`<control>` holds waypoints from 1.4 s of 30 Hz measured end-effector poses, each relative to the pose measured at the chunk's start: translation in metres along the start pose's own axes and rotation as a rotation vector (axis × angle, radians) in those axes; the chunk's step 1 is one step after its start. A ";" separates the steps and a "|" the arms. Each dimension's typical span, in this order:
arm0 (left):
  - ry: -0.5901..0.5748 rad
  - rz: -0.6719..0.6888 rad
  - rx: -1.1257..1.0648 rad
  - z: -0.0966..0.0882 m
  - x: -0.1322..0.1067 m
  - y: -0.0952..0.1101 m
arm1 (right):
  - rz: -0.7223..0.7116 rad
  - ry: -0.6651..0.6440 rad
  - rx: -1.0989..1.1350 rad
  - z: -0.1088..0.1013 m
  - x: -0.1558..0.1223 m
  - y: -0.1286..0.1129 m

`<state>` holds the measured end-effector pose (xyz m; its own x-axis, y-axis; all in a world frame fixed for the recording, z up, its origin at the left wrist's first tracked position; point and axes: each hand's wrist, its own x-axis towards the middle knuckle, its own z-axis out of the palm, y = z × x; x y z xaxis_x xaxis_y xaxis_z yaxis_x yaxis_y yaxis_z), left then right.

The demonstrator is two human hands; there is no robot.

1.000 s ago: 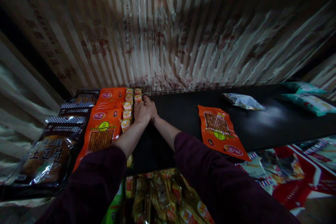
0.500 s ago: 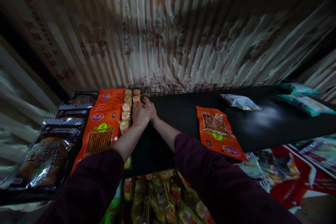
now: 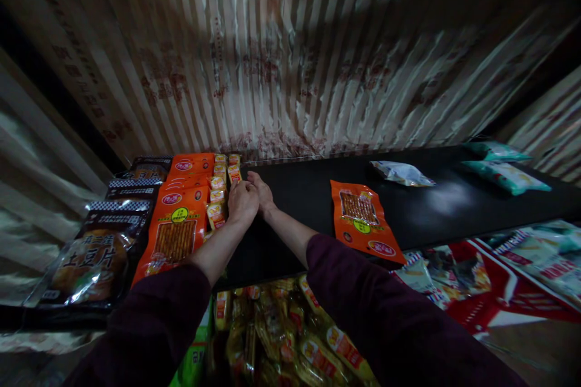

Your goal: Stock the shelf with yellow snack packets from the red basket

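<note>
Toward the back of the black shelf (image 3: 290,217), my left hand (image 3: 244,202) is closed with its fingers bent, beside two short columns of small yellow snack packs (image 3: 216,213). Pressed against it from the right is my right hand (image 3: 263,195), its fingers curled inward. Whatever lies between the two hands is hidden by them. Just beyond my left fingertips is another yellow pack (image 3: 234,173). Orange snack bags (image 3: 177,233) lie overlapping in a row left of the yellow packs.
Dark potato-chip bags (image 3: 97,260) line the far left. A single orange bag (image 3: 365,217), a white packet (image 3: 402,173) and green packets (image 3: 506,175) lie to the right. Under the shelf edge are yellow-wrapped packs (image 3: 281,332) and a red-and-white box (image 3: 494,290). Corrugated sheeting (image 3: 281,72) rises behind.
My hands have drawn slightly nearer to me along the yellow packs, staying pressed together. The view has turned a little to the right, so the right-hand bags appear further left.
</note>
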<state>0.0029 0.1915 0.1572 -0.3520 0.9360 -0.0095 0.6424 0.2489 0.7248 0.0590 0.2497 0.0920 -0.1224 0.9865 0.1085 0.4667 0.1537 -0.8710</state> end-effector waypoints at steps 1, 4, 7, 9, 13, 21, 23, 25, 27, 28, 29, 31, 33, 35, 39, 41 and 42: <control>-0.012 -0.002 -0.001 -0.002 -0.004 0.000 | 0.016 -0.006 0.001 -0.003 -0.005 -0.002; -0.025 0.005 -0.004 -0.005 -0.018 0.000 | 0.027 -0.023 0.030 -0.010 -0.024 -0.008; -0.033 0.033 -0.035 -0.007 -0.041 0.000 | -0.007 -0.051 0.146 -0.015 -0.048 -0.015; -0.044 0.041 -0.077 -0.010 -0.062 -0.001 | 0.017 -0.069 0.255 -0.018 -0.067 -0.021; -0.053 0.151 -0.200 -0.027 -0.114 -0.009 | -0.001 -0.069 0.382 -0.024 -0.119 -0.033; -0.312 0.085 -0.265 -0.038 -0.229 -0.062 | -0.035 -0.204 0.281 -0.037 -0.261 -0.017; -0.378 0.014 -0.255 -0.027 -0.254 -0.078 | 0.027 -0.282 0.196 -0.040 -0.290 -0.005; -0.431 -0.027 -0.229 -0.015 -0.273 -0.093 | 0.085 -0.391 0.133 -0.045 -0.312 0.006; -0.490 -0.016 -0.228 -0.005 -0.284 -0.105 | 0.108 -0.474 0.078 -0.051 -0.325 0.013; -0.507 -0.006 -0.222 -0.001 -0.286 -0.111 | 0.113 -0.497 0.048 -0.053 -0.328 0.017; -0.509 0.001 -0.212 0.002 -0.286 -0.115 | 0.117 -0.504 0.018 -0.055 -0.330 0.020; -0.480 0.000 -0.184 0.005 -0.279 -0.121 | 0.121 -0.485 -0.036 -0.054 -0.328 0.026; -0.451 -0.020 -0.169 0.008 -0.267 -0.124 | 0.129 -0.449 -0.070 -0.051 -0.324 0.034; -0.447 -0.042 -0.185 0.010 -0.254 -0.125 | 0.149 -0.420 -0.094 -0.048 -0.318 0.040; -0.477 -0.170 -0.230 0.015 -0.235 -0.131 | 0.190 -0.449 -0.146 -0.048 -0.305 0.049; -0.511 -0.292 -0.301 0.018 -0.228 -0.135 | 0.213 -0.470 -0.140 -0.050 -0.298 0.051; -0.521 -0.350 -0.362 0.020 -0.225 -0.137 | 0.229 -0.473 -0.127 -0.050 -0.296 0.052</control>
<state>0.0073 -0.0481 0.0463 -0.0677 0.8361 -0.5444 0.2544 0.5421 0.8009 0.1639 -0.0311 0.0386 -0.3718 0.8674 -0.3307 0.6266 -0.0283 -0.7788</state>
